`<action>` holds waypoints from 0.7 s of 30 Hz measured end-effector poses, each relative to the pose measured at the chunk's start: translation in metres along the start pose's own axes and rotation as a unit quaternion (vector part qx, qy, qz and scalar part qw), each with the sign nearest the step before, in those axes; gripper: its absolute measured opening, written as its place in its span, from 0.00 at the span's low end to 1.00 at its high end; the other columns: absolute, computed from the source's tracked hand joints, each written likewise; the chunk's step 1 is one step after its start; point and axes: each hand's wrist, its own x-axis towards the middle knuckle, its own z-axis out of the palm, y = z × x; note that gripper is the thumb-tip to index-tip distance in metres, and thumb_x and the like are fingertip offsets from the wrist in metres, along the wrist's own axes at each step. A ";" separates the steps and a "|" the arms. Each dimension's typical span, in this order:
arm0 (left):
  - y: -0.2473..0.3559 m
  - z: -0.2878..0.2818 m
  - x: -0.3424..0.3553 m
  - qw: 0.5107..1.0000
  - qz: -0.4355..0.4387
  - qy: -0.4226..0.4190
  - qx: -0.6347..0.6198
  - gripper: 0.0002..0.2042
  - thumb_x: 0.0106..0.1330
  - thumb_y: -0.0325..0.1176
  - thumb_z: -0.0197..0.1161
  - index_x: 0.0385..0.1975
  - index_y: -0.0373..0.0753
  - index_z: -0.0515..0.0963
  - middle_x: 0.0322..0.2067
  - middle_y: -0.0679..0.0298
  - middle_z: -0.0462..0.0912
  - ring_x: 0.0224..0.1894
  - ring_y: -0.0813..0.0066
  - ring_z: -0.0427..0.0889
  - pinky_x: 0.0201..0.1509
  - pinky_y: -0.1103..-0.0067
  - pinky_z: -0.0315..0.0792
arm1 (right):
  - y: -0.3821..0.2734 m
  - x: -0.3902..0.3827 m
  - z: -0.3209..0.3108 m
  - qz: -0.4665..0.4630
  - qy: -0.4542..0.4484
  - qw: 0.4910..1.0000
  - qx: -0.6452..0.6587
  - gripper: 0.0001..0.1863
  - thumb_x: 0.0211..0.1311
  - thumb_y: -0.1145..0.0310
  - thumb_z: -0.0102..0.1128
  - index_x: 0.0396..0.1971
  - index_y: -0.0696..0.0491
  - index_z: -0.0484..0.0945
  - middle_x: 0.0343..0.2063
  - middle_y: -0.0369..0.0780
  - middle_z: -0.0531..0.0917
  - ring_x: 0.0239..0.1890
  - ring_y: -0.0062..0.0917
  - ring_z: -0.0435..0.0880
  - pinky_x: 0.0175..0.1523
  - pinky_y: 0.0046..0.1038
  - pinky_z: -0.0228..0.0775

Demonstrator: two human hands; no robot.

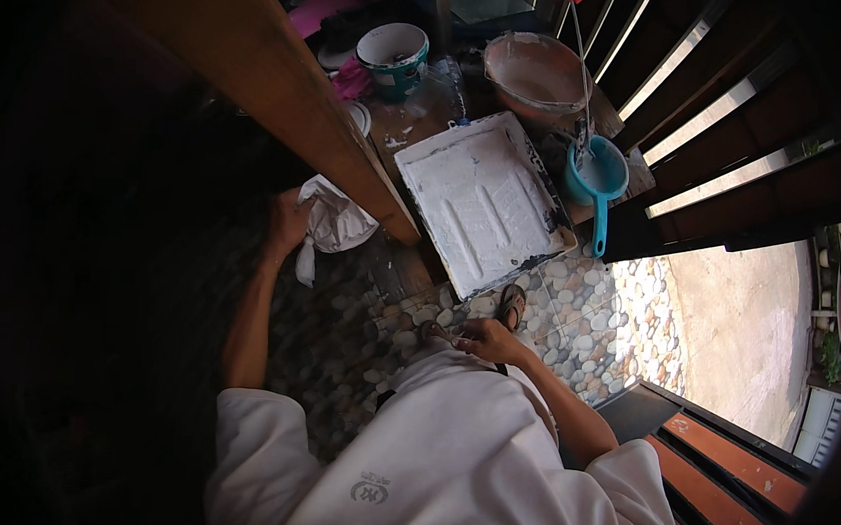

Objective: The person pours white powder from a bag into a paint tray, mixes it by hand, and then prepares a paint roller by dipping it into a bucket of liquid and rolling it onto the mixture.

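White bundle (340,220) in the left hand (291,217), beside the wooden beam (306,98).
Its crumpled folds spread rightward from closed fingers, one tail hanging; the right hand (488,339), curled at the waist (any hold unclear), is farther. Pebble-patterned floor (339,306) spans between; the paint tray (484,200) lies beyond the beam's end.

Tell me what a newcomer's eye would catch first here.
Probably the big tray coated in white paint near the middle, with a turquoise dipper to its right. Next might come the crumpled white bag or cloth in the left hand, beside the slanting wooden post.
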 end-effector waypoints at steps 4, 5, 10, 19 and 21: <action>0.025 -0.029 -0.066 0.993 -0.086 0.009 -0.076 0.06 0.58 0.26 0.58 0.30 0.28 0.76 0.21 0.54 0.78 0.25 0.83 0.70 0.28 0.77 0.66 | -0.032 0.056 0.036 0.095 -0.091 0.957 0.259 0.32 0.58 0.49 0.57 0.55 0.56 0.67 0.40 0.45 0.79 0.42 0.30 0.78 0.47 0.29 0.70; 0.031 -0.035 -0.084 0.991 -0.103 0.009 -0.083 0.06 0.58 0.26 0.59 0.30 0.28 0.76 0.21 0.58 0.78 0.26 0.86 0.67 0.28 0.79 0.65 | -0.032 0.074 0.044 0.121 -0.101 0.912 0.380 0.40 0.56 0.42 0.54 0.60 0.55 0.59 0.47 0.48 0.74 0.48 0.34 0.74 0.51 0.34 0.67; 0.092 -0.048 -0.142 0.969 -0.138 0.068 -0.192 0.06 0.59 0.26 0.59 0.31 0.28 0.78 0.25 0.66 0.81 0.30 0.87 0.71 0.34 0.83 0.67 | -0.039 0.135 0.075 0.188 -0.115 0.803 0.554 0.56 0.46 0.24 0.43 0.65 0.52 0.49 0.62 0.49 0.58 0.63 0.40 0.58 0.60 0.47 0.55; 0.168 0.006 -0.189 0.935 -0.200 0.103 -0.275 0.06 0.61 0.25 0.59 0.33 0.29 0.77 0.26 0.61 0.82 0.30 0.83 0.76 0.35 0.83 0.69 | -0.031 0.105 0.126 0.100 -0.313 0.593 0.735 0.38 0.60 0.39 0.41 0.58 0.57 0.63 0.56 0.47 0.69 0.59 0.32 0.68 0.63 0.37 0.58; 0.180 0.026 -0.193 0.943 -0.184 0.098 -0.258 0.07 0.58 0.28 0.62 0.32 0.29 0.77 0.27 0.65 0.81 0.29 0.83 0.75 0.34 0.83 0.69 | -0.022 0.093 0.119 0.105 -0.294 0.606 0.731 0.38 0.60 0.39 0.41 0.58 0.57 0.63 0.56 0.47 0.69 0.58 0.32 0.68 0.63 0.37 0.58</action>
